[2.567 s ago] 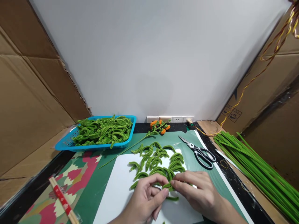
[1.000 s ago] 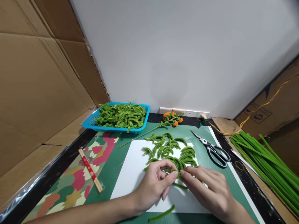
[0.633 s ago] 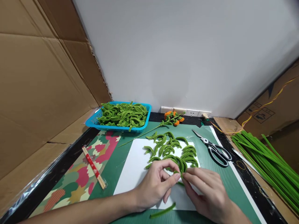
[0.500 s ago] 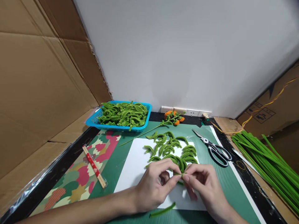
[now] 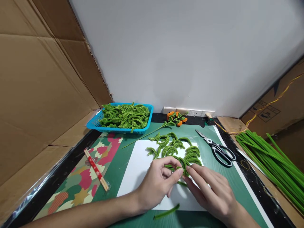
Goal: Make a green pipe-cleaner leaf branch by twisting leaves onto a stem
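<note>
My left hand (image 5: 159, 183) pinches a short green pipe cleaner (image 5: 186, 172) between thumb and index finger. From the other side, my right hand (image 5: 212, 191) presses its fingertips against the same piece, its fingers straighter than the left's. The fingers partly cover the held piece, so its full shape is hidden. Just beyond my hands, curved green pipe cleaner pieces (image 5: 192, 155) lie in small clusters on a white sheet of paper (image 5: 134, 167). One loose, nearly straight green piece (image 5: 166, 212) rests near the paper's front edge, below my hands.
A blue basket (image 5: 118, 129) heaped with green pieces stands at the back left. Behind the paper lies an orange flower stem (image 5: 174, 119). Black-handled scissors (image 5: 217, 148) are to the right, beside long green stems (image 5: 273, 161). Wrapped chopsticks (image 5: 96, 169) lie on patterned paper (image 5: 104, 152).
The held piece and both hands have shifted slightly. My right hand has turned palm-down, its fingers straightening from a tight pinch. The loose straight piece looks much the same.
</note>
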### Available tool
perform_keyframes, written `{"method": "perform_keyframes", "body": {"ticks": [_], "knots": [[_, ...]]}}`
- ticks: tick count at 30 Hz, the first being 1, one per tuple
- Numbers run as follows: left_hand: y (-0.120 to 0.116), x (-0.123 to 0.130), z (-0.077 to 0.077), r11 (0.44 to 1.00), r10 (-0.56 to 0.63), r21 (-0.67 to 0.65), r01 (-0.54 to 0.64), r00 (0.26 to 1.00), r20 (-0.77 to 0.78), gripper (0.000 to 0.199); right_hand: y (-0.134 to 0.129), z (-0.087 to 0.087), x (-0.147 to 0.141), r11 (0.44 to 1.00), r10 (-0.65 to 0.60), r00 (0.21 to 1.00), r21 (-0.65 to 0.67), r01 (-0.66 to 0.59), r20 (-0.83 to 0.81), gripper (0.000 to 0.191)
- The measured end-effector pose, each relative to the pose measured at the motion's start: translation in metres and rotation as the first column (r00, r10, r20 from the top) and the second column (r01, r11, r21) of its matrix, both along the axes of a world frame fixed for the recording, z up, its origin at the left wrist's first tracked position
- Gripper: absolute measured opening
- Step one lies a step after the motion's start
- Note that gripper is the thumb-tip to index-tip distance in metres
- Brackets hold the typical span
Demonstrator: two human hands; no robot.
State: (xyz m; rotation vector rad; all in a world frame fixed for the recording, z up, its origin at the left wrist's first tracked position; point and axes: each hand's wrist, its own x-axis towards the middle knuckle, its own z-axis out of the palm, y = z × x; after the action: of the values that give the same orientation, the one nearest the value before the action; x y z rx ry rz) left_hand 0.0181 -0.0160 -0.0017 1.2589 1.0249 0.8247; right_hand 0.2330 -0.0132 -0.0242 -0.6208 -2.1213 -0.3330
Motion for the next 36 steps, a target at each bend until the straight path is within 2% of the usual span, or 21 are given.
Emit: {"method": "perform_keyframes", "body": {"ticks": [3,6,7,8,9,11,12,13,14,15,16,18,20,21,23,25,29,32,33,34,36], "knots": [[0.000,0.000,0.001,0.999,-0.027,-0.017,0.028,1.000,0.013,0.033,-0.001,-0.002,0.003,0.999,0.020,0.997,0.023,-0.022,0.072,0.026],[-0.001,-0.001,0.005,0.998,-0.060,0.033,0.060,0.998,-0.004,0.029,-0.006,0.002,-0.003,0.940,0.064,0.978,-0.316,-0.125,-0.198,0.021],[-0.002,-0.002,0.006,0.992,-0.065,0.105,0.068,0.998,-0.027,0.025,-0.007,0.004,-0.006,0.831,0.055,0.932,-0.502,-0.241,-0.357,0.017],[-0.001,-0.003,0.007,0.973,-0.062,0.221,0.073,0.996,-0.058,0.020,-0.009,0.006,-0.010,0.642,0.002,0.857,-0.657,-0.396,-0.515,0.016],[-0.001,-0.004,0.008,0.925,-0.050,0.371,0.080,0.995,-0.091,0.015,-0.009,0.007,-0.013,0.395,-0.082,0.760,-0.721,-0.569,-0.644,0.021],[0.002,-0.008,0.007,0.721,-0.012,0.684,0.111,0.989,-0.147,0.006,-0.010,0.007,-0.018,-0.051,-0.285,0.600,-0.613,-0.788,-0.748,0.033],[0.004,-0.010,0.006,0.594,-0.001,0.792,0.137,0.985,-0.170,0.012,-0.010,0.006,-0.019,-0.179,-0.354,0.555,-0.528,-0.830,-0.752,0.037],[0.006,-0.011,0.004,0.490,0.008,0.856,0.166,0.981,-0.194,0.018,-0.009,0.005,-0.019,-0.241,-0.386,0.538,-0.481,-0.843,-0.750,0.038],[0.007,-0.012,0.003,0.429,0.011,0.883,0.189,0.977,-0.214,0.021,-0.009,0.004,-0.017,-0.246,-0.372,0.547,-0.488,-0.837,-0.750,0.036],[0.008,-0.013,0.002,0.416,0.016,0.887,0.203,0.973,-0.230,0.022,-0.008,0.004,-0.015,-0.186,-0.322,0.574,-0.544,-0.818,-0.753,0.033],[0.008,-0.013,0.001,0.447,0.023,0.872,0.201,0.972,-0.236,0.019,-0.008,0.004,-0.012,-0.063,-0.246,0.622,-0.628,-0.775,-0.743,0.027],[0.006,-0.011,0.003,0.606,0.032,0.780,0.157,0.975,-0.222,0.009,-0.007,0.005,-0.005,0.355,-0.062,0.774,-0.738,-0.574,-0.631,0.010],[0.003,-0.007,0.007,0.812,0.013,0.575,0.102,0.981,-0.192,0.008,-0.006,0.007,0.001,0.770,0.052,0.910,-0.564,-0.299,-0.411,0.017],[0.001,-0.005,0.009,0.899,-0.012,0.430,0.083,0.986,-0.164,0.013,-0.005,0.007,0.003,0.889,0.076,0.952,-0.412,-0.200,-0.297,0.022],[0.000,-0.003,0.012,0.985,-0.060,0.154,0.074,0.994,-0.089,0.021,-0.003,0.006,0.007,0.980,0.088,0.990,-0.166,-0.107,-0.113,0.027],[0.000,-0.002,0.012,0.997,-0.079,0.014,0.079,0.997,-0.025,0.026,-0.001,0.005,0.009,0.995,0.089,0.996,-0.043,-0.089,0.010,0.029],[0.001,-0.001,0.008,0.996,-0.089,-0.021,0.089,0.996,0.004,0.028,-0.001,0.004,0.009,0.997,0.061,0.994,0.038,-0.065,0.092,0.026],[0.000,-0.001,0.008,0.992,-0.068,0.101,0.075,0.995,-0.079,0.021,-0.006,0.007,0.001,0.964,0.054,0.992,-0.252,-0.081,-0.111,0.019],[0.000,-0.001,0.008,0.972,-0.032,0.227,0.060,0.991,-0.127,0.016,-0.007,0.008,-0.002,0.878,0.038,0.971,-0.455,-0.146,-0.238,0.015],[0.000,-0.002,0.008,0.918,0.011,0.393,0.058,0.985,-0.172,0.011,-0.009,0.009,-0.006,0.712,-0.007,0.927,-0.653,-0.259,-0.376,0.015],[0.003,-0.005,0.008,0.681,0.093,0.724,0.110,0.968,-0.234,0.008,-0.010,0.011,-0.011,0.219,-0.182,0.789,-0.806,-0.549,-0.587,0.028]]}}
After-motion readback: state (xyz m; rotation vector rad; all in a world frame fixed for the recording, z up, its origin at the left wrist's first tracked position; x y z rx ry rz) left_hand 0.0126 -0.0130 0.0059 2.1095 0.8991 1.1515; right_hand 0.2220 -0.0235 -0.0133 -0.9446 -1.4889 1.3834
